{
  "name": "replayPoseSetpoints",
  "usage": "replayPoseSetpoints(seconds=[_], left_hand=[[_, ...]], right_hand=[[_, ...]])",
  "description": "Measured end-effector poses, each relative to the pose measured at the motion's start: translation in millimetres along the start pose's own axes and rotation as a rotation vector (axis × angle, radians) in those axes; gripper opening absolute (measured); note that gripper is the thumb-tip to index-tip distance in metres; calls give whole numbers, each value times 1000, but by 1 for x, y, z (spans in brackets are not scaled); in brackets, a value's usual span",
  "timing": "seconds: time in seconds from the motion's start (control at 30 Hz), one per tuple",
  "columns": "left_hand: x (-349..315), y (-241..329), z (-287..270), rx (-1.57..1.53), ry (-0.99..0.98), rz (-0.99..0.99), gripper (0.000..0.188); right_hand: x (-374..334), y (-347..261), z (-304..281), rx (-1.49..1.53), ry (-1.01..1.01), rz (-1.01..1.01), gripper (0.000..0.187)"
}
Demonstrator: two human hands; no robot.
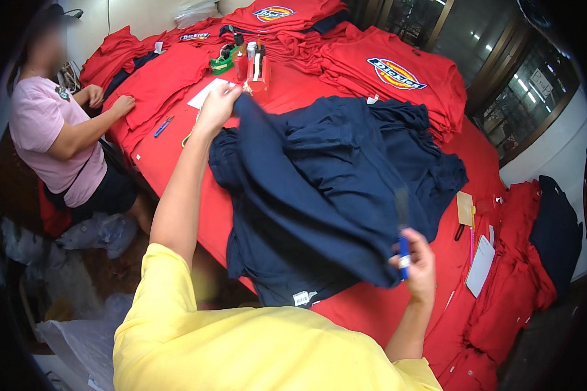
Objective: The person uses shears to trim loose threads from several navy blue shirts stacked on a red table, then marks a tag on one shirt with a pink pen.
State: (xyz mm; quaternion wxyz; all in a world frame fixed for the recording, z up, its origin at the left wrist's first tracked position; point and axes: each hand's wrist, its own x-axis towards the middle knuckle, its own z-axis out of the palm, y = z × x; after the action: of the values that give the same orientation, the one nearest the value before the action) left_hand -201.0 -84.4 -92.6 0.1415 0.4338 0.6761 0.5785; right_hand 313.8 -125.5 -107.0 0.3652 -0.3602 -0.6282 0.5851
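A navy shirt (306, 189) lies spread over the red-covered table in front of me, a white barcode tag at its near edge. My left hand (220, 107) pinches one edge of it and holds it raised at the far left. The lifted cloth slants down toward my right hand (416, 264). That hand is closed round a blue-handled cutter (404, 257), whose grey blade points away from me and is smeared by motion. The right fingers are also at the shirt's near right corner; whether they grip the cloth I cannot tell.
Red printed shirts (398, 81) are piled at the back. A red box (257, 75) and a green tape dispenser (222, 60) stand before them. Another blue tool (164, 126) lies left. A white card (480, 266) rests at right. A co-worker (59, 130) handles red cloth.
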Motion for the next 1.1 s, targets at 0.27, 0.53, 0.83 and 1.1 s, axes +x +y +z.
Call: replayPoseSetpoints(seconds=[0.27, 0.53, 0.83, 1.1], left_hand=[[-36, 52, 141, 650, -1058, 196, 84], [-50, -30, 220, 814, -388, 453, 63], [-207, 11, 186, -359, -658, 195, 41], [-305, -28, -31, -1185, -948, -547, 63]], right_hand=[[-32, 90, -80, 42, 446, 225, 53], [-50, 14, -46, 652, 152, 4, 67], [6, 6, 139, 702, -357, 294, 62], [33, 23, 202, 378, -727, 273, 49]])
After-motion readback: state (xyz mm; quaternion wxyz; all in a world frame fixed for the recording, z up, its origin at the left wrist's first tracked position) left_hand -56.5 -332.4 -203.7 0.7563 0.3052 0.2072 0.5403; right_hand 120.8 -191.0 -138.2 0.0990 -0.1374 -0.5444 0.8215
